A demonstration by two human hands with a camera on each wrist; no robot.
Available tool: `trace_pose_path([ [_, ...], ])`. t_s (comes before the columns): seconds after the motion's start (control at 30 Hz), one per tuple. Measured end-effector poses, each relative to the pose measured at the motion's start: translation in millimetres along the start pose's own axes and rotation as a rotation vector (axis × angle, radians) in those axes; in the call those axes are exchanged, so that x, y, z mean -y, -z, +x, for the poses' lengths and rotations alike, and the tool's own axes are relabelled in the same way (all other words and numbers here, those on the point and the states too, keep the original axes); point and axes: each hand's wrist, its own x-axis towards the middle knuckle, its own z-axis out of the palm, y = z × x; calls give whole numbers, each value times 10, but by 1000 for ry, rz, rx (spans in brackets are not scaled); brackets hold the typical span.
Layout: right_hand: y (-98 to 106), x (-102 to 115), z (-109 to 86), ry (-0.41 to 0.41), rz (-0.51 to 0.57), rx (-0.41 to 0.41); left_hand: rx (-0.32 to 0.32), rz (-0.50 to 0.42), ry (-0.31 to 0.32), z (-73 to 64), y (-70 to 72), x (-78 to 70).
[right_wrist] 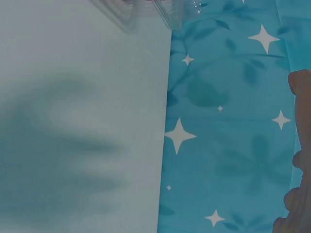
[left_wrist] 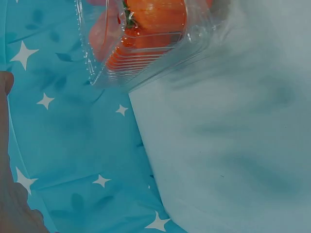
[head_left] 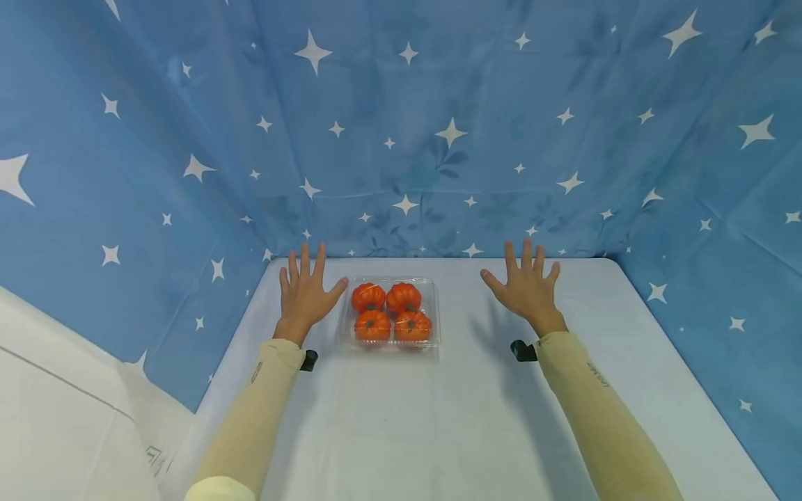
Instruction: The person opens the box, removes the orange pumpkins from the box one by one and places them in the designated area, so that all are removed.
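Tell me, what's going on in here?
A person holds both hands, fingers spread, above a white table. Neither hand is gripping anything. Between them, nearer the left hand than the right hand, a clear plastic box sits toward the table's far edge. Inside are four orange pumpkins, set two by two.

The top edge cuts off the plastic box [left_wrist: 146, 63] in both wrist views — just a sliver in the right — while side edges crop the left hand [left_wrist: 8, 194] and right hand [right_wrist: 301, 160]. Lettering [head_left: 598, 374] on the right sleeve [head_left: 604, 431] is too small to read.
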Motion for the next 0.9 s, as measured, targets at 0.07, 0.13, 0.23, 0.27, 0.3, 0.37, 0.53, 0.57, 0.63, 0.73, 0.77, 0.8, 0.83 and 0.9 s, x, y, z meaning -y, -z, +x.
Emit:
trace_pose_path([
  [0.07, -32, 23, -6, 8, -2, 3, -1, -4, -8, -23, -9, 21],
  [0.13, -68, 41, -18, 17, -1, 1, -1, -9, -16, -48, -25, 42],
  [0.23, -118, 81, -44, 25, 13, -2, -5, -20, -25, -83, -54, 63],
  [0.27, -133, 92, -51, 27, 20, -4, -7, -20, -25, -93, -64, 69],
  [0.3, -150, 102, -58, 29, 26, -6, -10, -20, -27, -105, -72, 73],
  [0.37, -180, 119, -72, 32, 33, -7, -7, -20, -26, -128, -89, 79],
  [0.53, -264, 163, -117, 39, 50, 2, 19, -18, -11, -179, -129, 97],
  [0.57, -286, 177, -129, 40, 55, 7, 23, -15, -7, -187, -135, 102],
  [0.63, -340, 204, -156, 42, 59, 18, 19, -5, -6, -198, -149, 115],
  [0.73, -430, 255, -202, 47, 58, 33, 18, -4, -3, -211, -162, 126],
  [0.77, -459, 273, -216, 50, 57, 37, 18, -7, -5, -218, -163, 124],
  [0.8, -488, 292, -233, 54, 59, 42, 20, -8, -4, -223, -167, 122],
  [0.83, -514, 313, -251, 59, 58, 45, 24, -9, -1, -232, -171, 119],
  [0.9, -567, 359, -284, 69, 62, 53, 30, -15, 1, -249, -182, 117],
])
